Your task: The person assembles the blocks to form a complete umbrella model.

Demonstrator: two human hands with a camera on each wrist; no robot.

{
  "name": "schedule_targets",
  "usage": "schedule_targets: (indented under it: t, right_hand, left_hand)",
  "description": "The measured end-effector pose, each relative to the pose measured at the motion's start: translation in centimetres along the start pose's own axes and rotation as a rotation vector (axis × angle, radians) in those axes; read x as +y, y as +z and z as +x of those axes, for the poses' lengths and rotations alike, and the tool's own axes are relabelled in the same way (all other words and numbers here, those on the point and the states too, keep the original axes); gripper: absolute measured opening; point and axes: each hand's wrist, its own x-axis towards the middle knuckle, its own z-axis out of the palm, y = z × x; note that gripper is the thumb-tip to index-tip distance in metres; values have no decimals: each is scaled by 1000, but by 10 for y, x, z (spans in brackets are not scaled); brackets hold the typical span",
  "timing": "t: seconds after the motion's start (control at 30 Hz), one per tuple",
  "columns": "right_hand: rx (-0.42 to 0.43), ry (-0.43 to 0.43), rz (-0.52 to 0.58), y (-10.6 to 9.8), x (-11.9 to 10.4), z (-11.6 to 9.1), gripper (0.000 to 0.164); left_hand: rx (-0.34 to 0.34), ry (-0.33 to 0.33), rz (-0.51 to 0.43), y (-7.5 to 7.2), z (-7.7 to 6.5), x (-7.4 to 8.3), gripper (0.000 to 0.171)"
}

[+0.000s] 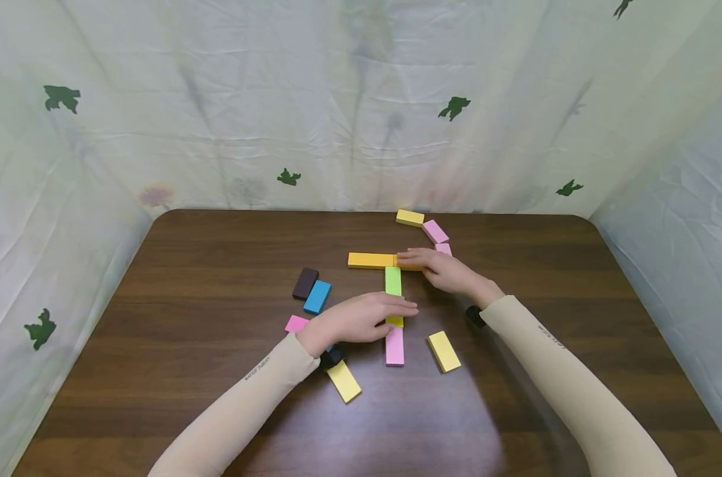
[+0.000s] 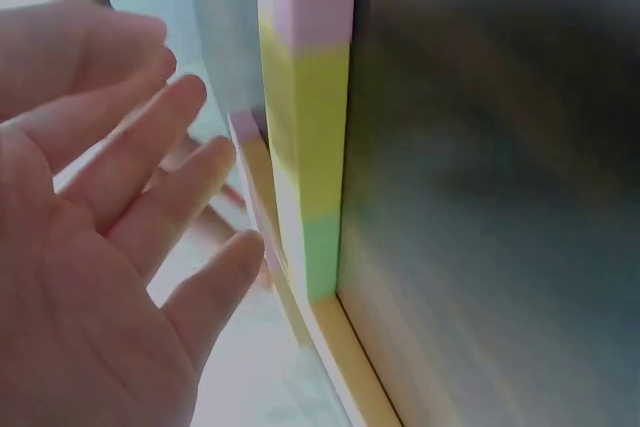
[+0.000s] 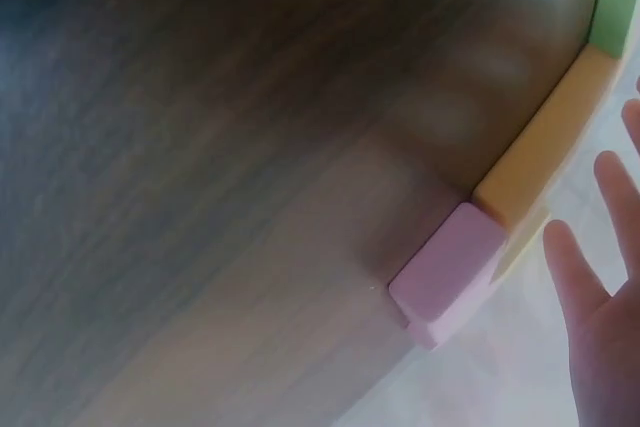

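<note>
Orange rectangular blocks (image 1: 370, 260), two of them end to end, form the crossbar of a T near the middle of a brown wood-grain tabletop (image 1: 188, 298). From my remote seat they look flat-topped and crisp-edged, though I can't tell the material.

The stem starts at their seam: a lime-green rectangular block (image 1: 393, 278), then a bright yellow rectangular block (image 1: 399, 322) partly covered by fingers, then a light pink rectangular block (image 1: 395, 348) nearest me. My left wrist feed shows those three as a straight, neat row with ends touching.

As for grip, neither hand is holding anything. The left hand (image 1: 363, 317) reaches over the stem with its fingers stretched out and spread, and the right hand (image 1: 447, 270) has its straight fingers over the right orange piece. I honestly can't tell if any fingertips make contact.

Loose stuff: a dark brown rectangular block (image 1: 305, 283) beside a blue rectangular block (image 1: 317, 297) left of the T, plus a pale yellow rectangular block (image 1: 444, 351) right of the stem. Up by the far edge, I've got another pale yellow rectangular block (image 1: 410, 217) meeting a pink rectangular block (image 1: 435, 231) corner to corner.
</note>
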Motion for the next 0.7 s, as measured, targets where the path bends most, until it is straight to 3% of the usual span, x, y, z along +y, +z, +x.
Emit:
schedule_targets:
  t: [0.17, 0.37, 0.57, 0.7]
  right_hand:
    - [-16, 12, -6, 3, 0, 1, 53]
    - [-26, 8, -3, 4, -2, 2, 53]
    - [-28, -8, -5, 6, -5, 4, 53]
    - [-35, 0, -9, 7, -6, 4, 54]
  left_hand:
    - [-40, 74, 6, 10, 3, 16, 43]
    - [-75, 133, 107, 20, 7, 31, 48]
    - [-141, 90, 204, 27, 9, 40, 49]
    - [-153, 48, 210, 30, 6, 40, 49]
